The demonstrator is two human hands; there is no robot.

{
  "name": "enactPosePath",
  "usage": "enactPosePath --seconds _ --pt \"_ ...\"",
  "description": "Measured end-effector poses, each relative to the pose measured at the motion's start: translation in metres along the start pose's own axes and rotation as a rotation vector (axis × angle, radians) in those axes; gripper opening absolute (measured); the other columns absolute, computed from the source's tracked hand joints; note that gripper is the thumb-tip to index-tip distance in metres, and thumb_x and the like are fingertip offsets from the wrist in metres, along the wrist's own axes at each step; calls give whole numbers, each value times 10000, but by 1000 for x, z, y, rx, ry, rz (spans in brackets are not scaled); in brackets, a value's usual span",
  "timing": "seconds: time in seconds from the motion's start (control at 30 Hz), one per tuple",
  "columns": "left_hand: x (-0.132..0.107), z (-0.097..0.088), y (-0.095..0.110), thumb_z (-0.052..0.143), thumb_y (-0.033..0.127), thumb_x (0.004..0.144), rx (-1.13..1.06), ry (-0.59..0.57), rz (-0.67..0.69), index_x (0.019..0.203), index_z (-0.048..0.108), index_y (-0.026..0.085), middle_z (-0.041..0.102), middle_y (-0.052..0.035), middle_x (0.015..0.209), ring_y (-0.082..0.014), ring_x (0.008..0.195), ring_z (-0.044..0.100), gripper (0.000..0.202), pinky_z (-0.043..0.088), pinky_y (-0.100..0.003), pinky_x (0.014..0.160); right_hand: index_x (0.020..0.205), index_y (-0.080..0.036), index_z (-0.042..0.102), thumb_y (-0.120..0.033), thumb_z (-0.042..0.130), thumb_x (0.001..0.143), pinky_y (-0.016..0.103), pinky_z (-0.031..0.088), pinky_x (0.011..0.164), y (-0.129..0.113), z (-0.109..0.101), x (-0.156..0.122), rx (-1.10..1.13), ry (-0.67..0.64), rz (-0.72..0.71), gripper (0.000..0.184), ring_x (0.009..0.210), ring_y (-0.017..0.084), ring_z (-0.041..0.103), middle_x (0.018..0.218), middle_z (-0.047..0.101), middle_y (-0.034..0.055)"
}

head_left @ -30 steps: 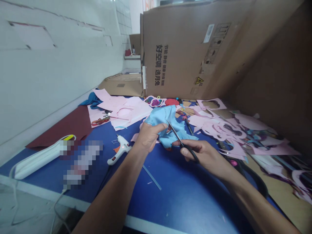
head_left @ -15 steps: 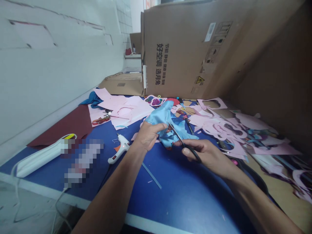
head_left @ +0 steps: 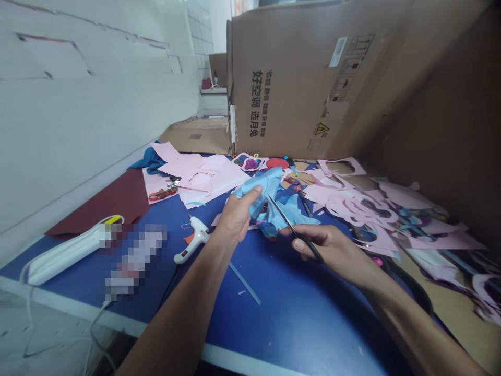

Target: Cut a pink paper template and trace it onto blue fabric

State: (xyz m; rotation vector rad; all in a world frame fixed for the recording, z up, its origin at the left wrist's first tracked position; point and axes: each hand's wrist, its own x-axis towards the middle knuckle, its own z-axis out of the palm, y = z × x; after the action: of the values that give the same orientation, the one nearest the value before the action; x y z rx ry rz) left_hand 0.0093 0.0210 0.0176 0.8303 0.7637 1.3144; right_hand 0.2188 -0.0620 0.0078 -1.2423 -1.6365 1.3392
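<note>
A piece of light blue satiny fabric is pinched in my left hand, thumb on top. My right hand grips a pair of scissors with black handles, the blades pointing up and left to the fabric's near edge. Whether the blades are parted is too fine to tell. More light blue fabric lies on the table just beyond the blades. Left of my left forearm a white glue gun rests on the blue table.
Pink cut-out sheets are heaped at the right, and more pink sheets lie at the back left. A power strip and a maroon sheet are at left. A large cardboard box stands behind. One thin translucent stick lies near my left forearm.
The held fabric has been shifted and folded lower in my left hand, whose thumb has moved up onto it. The scissors stay nearly in place.
</note>
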Motion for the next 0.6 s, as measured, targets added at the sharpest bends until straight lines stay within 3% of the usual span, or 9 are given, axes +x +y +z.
enactPosePath --seconds 0.17,0.37,0.6 --pt "2 1 0 1003 339 669 -77 14 34 949 781 188 830 -50 928 -234 920 799 388 608 -336 879 1227 -176 859 -786 796 868 313 403 685 2 3 1 -11 -13 53 710 744 182 482 778 582 11" --pt "2 5 -5 975 282 733 -181 57 -8 990 812 120 861 -139 991 -334 1108 823 345 613 -451 1076 1237 -160 837 -857 783 836 308 394 688 5 10 4 -4 -37 79 806 748 179 484 787 581 12" --pt "-1 9 -3 872 188 859 -257 42 -62 1022 822 112 869 -150 1029 -330 1192 812 186 576 -471 1171 1216 -169 835 -860 771 850 312 392 693 8 10 6 7 -28 46 785 736 177 497 769 589 5"
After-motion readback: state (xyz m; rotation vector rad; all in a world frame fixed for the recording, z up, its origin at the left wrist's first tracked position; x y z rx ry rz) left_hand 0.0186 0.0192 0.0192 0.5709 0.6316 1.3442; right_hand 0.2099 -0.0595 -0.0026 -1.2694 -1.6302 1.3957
